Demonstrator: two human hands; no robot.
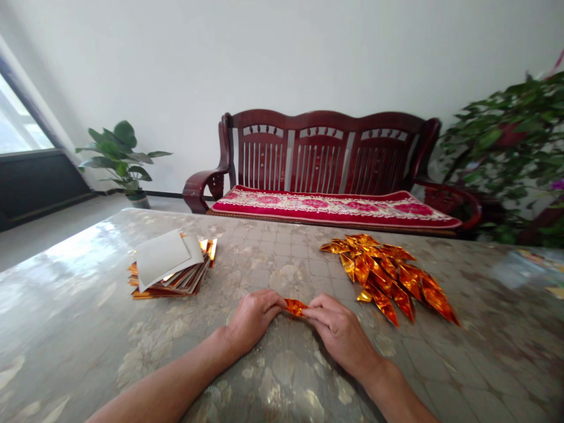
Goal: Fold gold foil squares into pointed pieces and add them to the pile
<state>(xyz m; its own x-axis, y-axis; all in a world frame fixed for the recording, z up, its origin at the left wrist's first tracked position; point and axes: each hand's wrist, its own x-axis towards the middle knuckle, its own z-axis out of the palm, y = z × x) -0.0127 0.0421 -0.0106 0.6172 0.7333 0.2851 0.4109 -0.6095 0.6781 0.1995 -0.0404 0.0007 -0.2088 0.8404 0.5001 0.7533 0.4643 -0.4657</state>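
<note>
A small folded piece of shiny orange-gold foil paper (295, 307) is held between my two hands, just above or on the table. My left hand (253, 320) pinches its left end, and my right hand (337, 326) pinches its right end. Only the middle of the piece shows; both ends are hidden by fingers. Right of my hands lies a pile of folded gold foil pieces (379, 267) with pointed ends. Farther left sits an uneven stack of foil paper sheets (170, 264), the top ones with their pale side up.
The table (211, 376) has a glossy patterned cover. Clear plastic packaging (524, 270) lies at its right edge. Behind stands a dark red wooden bench (317, 158) with a red floral cushion (335, 205). Potted plants (123, 153) stand left and right.
</note>
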